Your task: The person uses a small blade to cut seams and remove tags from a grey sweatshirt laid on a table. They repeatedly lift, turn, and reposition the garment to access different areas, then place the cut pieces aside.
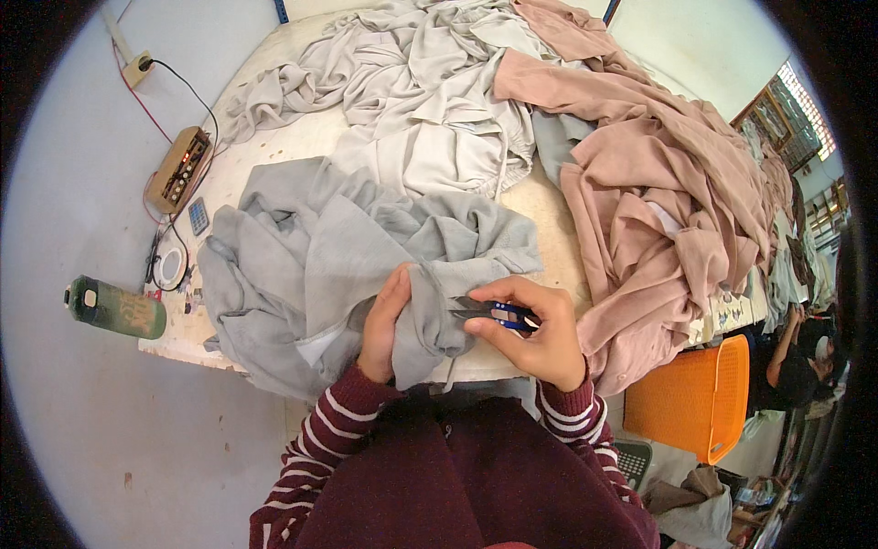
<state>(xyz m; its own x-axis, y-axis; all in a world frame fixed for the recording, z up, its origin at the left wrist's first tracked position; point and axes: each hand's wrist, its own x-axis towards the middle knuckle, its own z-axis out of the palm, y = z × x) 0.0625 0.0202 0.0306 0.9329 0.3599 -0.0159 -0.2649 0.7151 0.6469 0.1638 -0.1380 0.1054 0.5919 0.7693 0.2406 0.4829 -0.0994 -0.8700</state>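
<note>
A rumpled grey garment (352, 242) lies bunched at the near edge of the table, part of it hanging over. My left hand (382, 322) is closed on a fold of this cloth, its fingers partly behind the fabric. In my right hand (551, 337) are blue-handled thread snips (510, 315), held between thumb and fingers. Their blades point left and reach the edge of the held fold. Whether a thread lies between the blades is too small to tell.
Pale grey garments (421, 82) are heaped behind, and dusty-pink garments (654, 192) fill the table's right. On the left are a power strip (180, 170), a calculator (198, 216) and a green bottle (117, 309). An orange basket (686, 398) stands at lower right; another person (794, 371) is beyond it.
</note>
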